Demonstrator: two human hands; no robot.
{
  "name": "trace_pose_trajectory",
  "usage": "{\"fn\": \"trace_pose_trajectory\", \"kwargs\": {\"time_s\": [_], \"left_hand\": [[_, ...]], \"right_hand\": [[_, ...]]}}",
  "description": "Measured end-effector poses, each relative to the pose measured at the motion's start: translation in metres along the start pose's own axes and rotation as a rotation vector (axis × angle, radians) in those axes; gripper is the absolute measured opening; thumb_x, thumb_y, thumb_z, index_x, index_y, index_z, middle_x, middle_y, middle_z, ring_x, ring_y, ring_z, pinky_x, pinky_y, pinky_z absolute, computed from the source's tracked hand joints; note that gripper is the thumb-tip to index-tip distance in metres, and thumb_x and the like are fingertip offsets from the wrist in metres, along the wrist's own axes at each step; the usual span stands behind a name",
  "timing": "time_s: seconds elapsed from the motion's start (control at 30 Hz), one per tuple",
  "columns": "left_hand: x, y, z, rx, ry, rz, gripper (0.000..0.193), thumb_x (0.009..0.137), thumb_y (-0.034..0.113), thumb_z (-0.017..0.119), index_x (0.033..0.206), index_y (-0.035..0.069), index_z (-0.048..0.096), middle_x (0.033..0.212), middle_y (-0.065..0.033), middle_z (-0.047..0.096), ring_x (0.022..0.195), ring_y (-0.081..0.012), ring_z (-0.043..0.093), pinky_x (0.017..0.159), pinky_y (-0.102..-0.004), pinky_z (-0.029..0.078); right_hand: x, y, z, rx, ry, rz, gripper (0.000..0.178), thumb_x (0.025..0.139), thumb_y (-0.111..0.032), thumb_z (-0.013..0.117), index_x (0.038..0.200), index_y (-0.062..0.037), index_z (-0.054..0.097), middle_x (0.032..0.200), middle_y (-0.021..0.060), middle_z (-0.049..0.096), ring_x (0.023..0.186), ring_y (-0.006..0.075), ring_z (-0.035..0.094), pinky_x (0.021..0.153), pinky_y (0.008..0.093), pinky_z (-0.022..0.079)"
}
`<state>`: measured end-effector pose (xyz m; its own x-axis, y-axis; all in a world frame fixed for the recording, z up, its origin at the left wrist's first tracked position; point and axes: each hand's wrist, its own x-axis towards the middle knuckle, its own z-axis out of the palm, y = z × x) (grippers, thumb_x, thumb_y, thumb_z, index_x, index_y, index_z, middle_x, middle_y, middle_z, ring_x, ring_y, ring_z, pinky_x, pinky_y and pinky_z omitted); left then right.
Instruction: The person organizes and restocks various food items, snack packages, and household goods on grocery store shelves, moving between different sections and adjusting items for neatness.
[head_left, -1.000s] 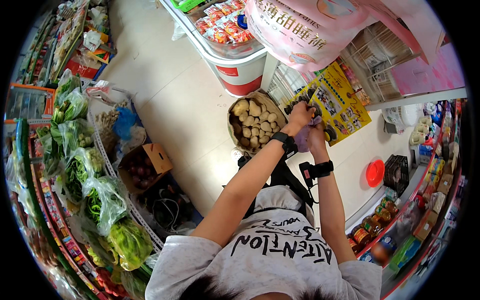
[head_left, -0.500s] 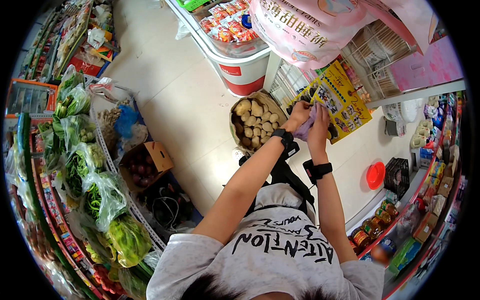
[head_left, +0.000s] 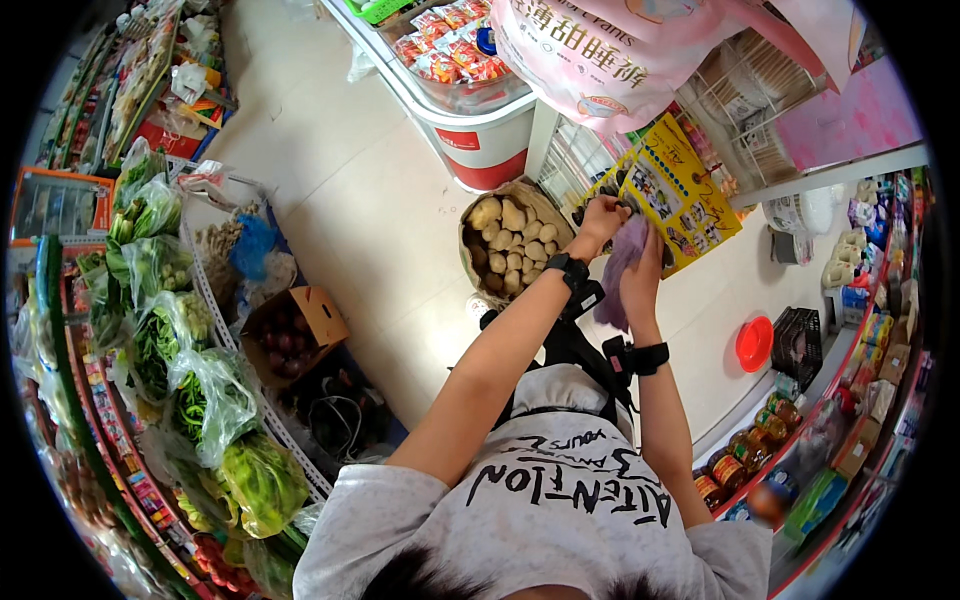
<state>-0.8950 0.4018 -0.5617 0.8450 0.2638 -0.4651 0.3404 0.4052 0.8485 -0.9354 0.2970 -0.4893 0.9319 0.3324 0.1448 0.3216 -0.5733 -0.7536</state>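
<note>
A limp purple cloth [head_left: 622, 270] hangs from my right hand [head_left: 643, 278], which is closed around it. My left hand [head_left: 603, 217] is close beside it, fingers pinched at the edge of a yellow printed display box [head_left: 672, 200] with small pictures on its face. What those fingers grip, if anything, is too small to tell; small dark items show at the box's edge nearby. Each wrist wears a black strap with a small device. To the left of my hands, a sack of potatoes [head_left: 512, 245] stands open on the floor.
White wire shelving [head_left: 560, 160] holds the box, under a pink bag [head_left: 590, 60]. A white-and-red tub [head_left: 485, 155] stands behind the potatoes. Bagged green vegetables [head_left: 200, 400] and a carton of dark round produce [head_left: 300, 335] lie left. A red basin [head_left: 753, 343] and bottles [head_left: 740, 455] are right.
The purple cloth, bunched between both hands before, now hangs down from my right hand. My right hand has lowered slightly, and my left hand has come away from the cloth toward the yellow box.
</note>
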Motion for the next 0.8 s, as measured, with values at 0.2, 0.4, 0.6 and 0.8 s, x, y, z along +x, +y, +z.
{"fn": "trace_pose_trajectory", "kwargs": {"time_s": [0.2, 0.4, 0.6, 0.8], "left_hand": [[-0.001, -0.006, 0.002, -0.084, -0.028, -0.032, 0.024, 0.081, 0.009, 0.055, 0.101, -0.003, 0.052, 0.078, -0.0021, 0.054, 0.062, -0.0086, 0.047, 0.054, -0.0231, 0.040], [-0.003, -0.003, 0.001, -0.212, -0.031, -0.048, 0.027, 0.078, 0.012, 0.060, 0.096, -0.006, 0.051, 0.081, -0.0060, 0.056, 0.071, -0.0113, 0.054, 0.060, -0.0220, 0.045], [-0.009, 0.002, -0.002, -0.234, -0.037, -0.095, 0.028, 0.080, 0.018, 0.060, 0.095, -0.004, 0.049, 0.084, -0.0092, 0.054, 0.076, -0.0149, 0.053, 0.067, -0.0324, 0.048], [-0.007, -0.007, -0.004, -0.305, -0.112, -0.134, 0.019, 0.080, 0.010, 0.057, 0.092, -0.002, 0.049, 0.086, -0.0063, 0.051, 0.080, -0.0145, 0.054, 0.073, -0.0253, 0.050]], "right_hand": [[0.018, 0.009, 0.012, -0.026, -0.022, -0.064, 0.059, 0.066, 0.016, 0.036, 0.124, 0.0012, 0.032, 0.125, 0.0207, 0.034, 0.118, 0.0356, 0.031, 0.100, 0.0383, 0.023], [-0.009, 0.038, 0.006, -0.004, -0.141, 0.120, 0.046, 0.068, 0.005, 0.039, 0.114, 0.0061, 0.042, 0.109, 0.0260, 0.049, 0.103, 0.0381, 0.046, 0.090, 0.0377, 0.035], [0.005, -0.008, -0.068, -0.060, -0.179, 0.170, 0.033, 0.073, 0.000, 0.036, 0.101, 0.0017, 0.054, 0.090, 0.0230, 0.058, 0.087, 0.0360, 0.055, 0.076, 0.0358, 0.043], [0.033, -0.083, -0.076, -0.427, 0.286, -0.405, 0.032, 0.076, 0.002, 0.045, 0.106, -0.0052, 0.053, 0.100, 0.0137, 0.054, 0.094, 0.0328, 0.051, 0.079, 0.0387, 0.041]]}}
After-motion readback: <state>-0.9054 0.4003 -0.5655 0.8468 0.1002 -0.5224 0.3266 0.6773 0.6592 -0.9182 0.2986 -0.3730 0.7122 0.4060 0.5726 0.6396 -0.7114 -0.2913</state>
